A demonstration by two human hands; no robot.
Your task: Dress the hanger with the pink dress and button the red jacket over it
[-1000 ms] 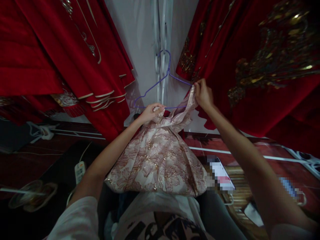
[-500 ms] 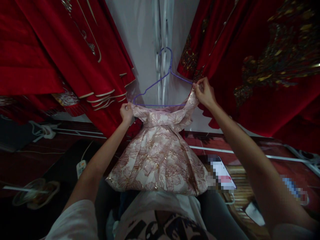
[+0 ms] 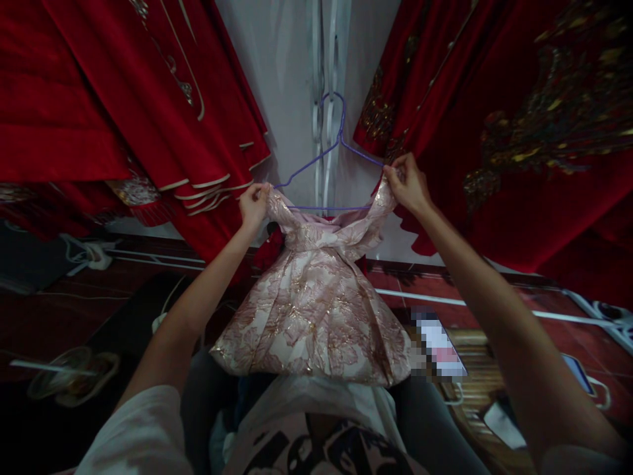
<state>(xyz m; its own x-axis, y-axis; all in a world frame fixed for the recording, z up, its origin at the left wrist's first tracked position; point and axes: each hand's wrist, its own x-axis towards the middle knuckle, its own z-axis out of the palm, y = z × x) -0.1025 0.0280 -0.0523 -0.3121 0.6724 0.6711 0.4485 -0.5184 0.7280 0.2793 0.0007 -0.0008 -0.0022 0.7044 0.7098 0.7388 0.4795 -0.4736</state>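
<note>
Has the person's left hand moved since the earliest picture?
Yes: the left hand has moved left, away from the pale upright behind the purple hanger, and now pinches the pink dress at its left shoulder.

In dim light, a white wall [image 3: 271, 86] rises behind a red tiled floor [image 3: 430, 284] and a slatted bamboo surface [image 3: 472, 359].

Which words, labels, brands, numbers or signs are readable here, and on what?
No text can be read.
Dress and purple hanger: no lettering visible.
Shirt print: dark shapes, perhaps letters, unreadable.
Phone screen: pixelated, unreadable.
Bluish screen at far right: too small to read.
</note>
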